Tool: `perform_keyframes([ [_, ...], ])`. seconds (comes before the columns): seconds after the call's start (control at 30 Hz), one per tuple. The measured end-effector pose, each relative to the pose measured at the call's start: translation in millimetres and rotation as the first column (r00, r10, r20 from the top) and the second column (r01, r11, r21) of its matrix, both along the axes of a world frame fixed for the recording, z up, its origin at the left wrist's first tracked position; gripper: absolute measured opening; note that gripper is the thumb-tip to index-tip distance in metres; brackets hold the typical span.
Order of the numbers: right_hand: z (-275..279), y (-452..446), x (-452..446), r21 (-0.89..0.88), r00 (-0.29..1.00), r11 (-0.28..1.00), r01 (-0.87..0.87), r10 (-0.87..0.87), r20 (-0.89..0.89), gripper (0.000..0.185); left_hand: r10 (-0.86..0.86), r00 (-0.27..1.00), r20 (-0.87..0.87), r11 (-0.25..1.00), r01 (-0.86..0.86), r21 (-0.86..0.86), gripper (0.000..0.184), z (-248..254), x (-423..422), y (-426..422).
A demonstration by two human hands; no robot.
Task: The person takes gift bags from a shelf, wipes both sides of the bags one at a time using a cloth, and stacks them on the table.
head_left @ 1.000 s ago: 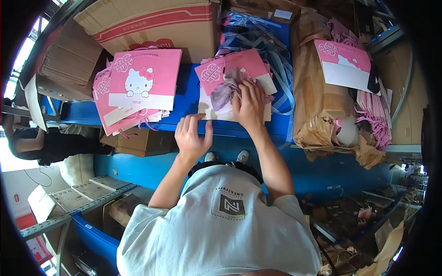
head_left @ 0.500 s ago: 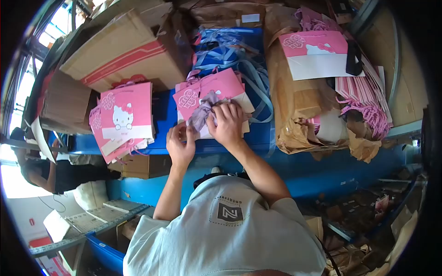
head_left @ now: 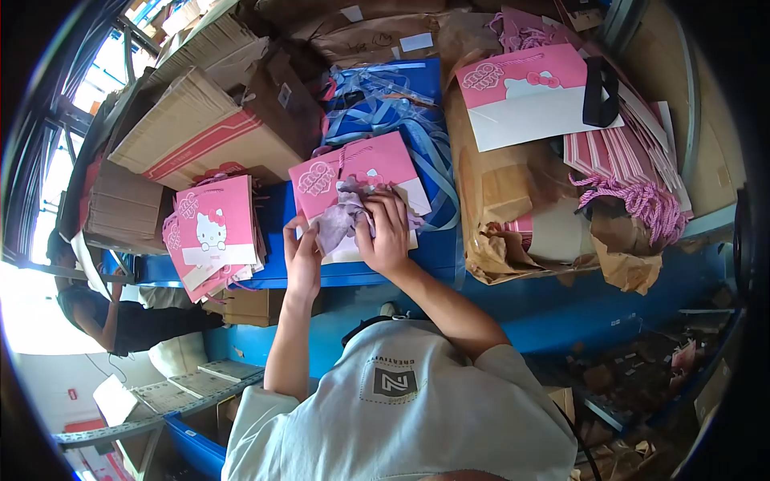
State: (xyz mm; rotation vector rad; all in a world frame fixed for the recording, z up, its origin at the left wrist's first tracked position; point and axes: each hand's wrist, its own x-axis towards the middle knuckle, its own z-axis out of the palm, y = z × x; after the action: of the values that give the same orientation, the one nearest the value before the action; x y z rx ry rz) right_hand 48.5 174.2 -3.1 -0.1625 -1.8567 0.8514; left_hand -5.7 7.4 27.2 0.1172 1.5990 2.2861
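A crumpled pale purple cloth (head_left: pixel 340 220) lies over the front of a pink and white paper gift bag (head_left: pixel 391 155) with a cartoon cat print. My left hand (head_left: pixel 302 255) pinches the cloth's left edge between thumb and fingers. From the right, my right hand (head_left: pixel 388 234) presses on the cloth, its fingers bent over it and closed on it. The bag lies flat on the blue table, and the cloth hides part of its print. Left of my hands is a stack of similar gift bags (head_left: pixel 215 215) with purple cord handles.
Cardboard boxes (head_left: pixel 210 138) stand at the back left. Light blue ribbons (head_left: pixel 429 148) and clear plastic lie behind the bag. On the right, brown wrapping paper (head_left: pixel 491 188) holds more gift bags (head_left: pixel 611 164), with a black strap (head_left: pixel 600 90) on top. Another person (head_left: pixel 100 313) is far left.
My view has shifted slightly. The cloth is spread a little wider between my hands, with its left part drawn toward my left hand.
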Motion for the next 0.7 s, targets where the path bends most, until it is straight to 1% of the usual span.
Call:
perform_keyframes([
  [0.13,-2,-1,1,-0.115,0.997,0.991,-0.071,0.075,0.03,0.029,-0.099,0.993,0.061,0.992,0.103,-0.07,0.039,-25,-22,11],
  [0.27,-3,1,3,-0.123,0.995,0.991,-0.056,0.065,0.071,0.029,-0.091,0.992,0.09,0.994,0.095,-0.045,0.04,-12,-13,17],
  [0.33,-5,-2,4,-0.137,0.993,0.989,-0.06,0.072,0.089,0.028,-0.078,0.991,0.105,0.995,0.083,-0.047,0.041,-14,-11,17],
  [0.5,-7,-4,11,-0.062,0.979,0.996,-0.062,0.073,0.191,0.031,-0.085,0.989,0.121,0.996,0.083,0.019,0.044,-27,-16,6],
  [0.63,2,4,18,0.075,0.952,0.981,-0.181,0.155,0.264,0.039,-0.196,0.972,0.13,0.977,0.182,0.108,0.051,-28,-24,5],
  [0.67,7,9,19,0.097,0.953,0.981,-0.167,0.136,0.271,0.039,-0.212,0.969,0.13,0.972,0.196,0.131,0.051,-24,-29,11],
  [0.7,10,11,25,0.137,0.946,0.979,-0.153,0.105,0.306,0.041,-0.216,0.966,0.14,0.972,0.201,0.118,0.052,-19,-29,13],
])
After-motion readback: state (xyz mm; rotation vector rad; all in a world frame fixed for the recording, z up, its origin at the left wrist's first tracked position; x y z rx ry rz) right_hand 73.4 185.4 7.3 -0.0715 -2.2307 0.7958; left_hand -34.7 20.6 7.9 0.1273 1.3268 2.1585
